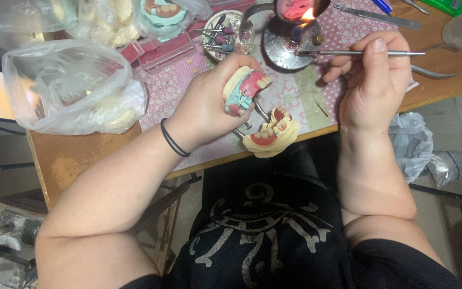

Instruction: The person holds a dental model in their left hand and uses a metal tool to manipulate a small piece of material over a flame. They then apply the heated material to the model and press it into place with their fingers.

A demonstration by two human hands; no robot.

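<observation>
My left hand [209, 101] grips a hinged metal frame with two cream plaster jaw models, opened like a book. The upper model [244, 88] shows pink wax, white teeth and a teal patch. The lower model [271, 134] hangs below it over the table's front edge. My right hand [375, 75] holds a thin metal wax tool [348, 53] like a pen, its tip at the flame [307, 15] of a small round metal burner [287, 43].
A wooden table [70, 155] carries a pink flowered mat [169, 88], clear plastic bags [70, 88] of plaster casts, a round dish of burs [228, 32], pink trays [164, 51], more metal tools [380, 16] and a green lighter [445, 5]. Crumpled plastic [413, 142] lies below right.
</observation>
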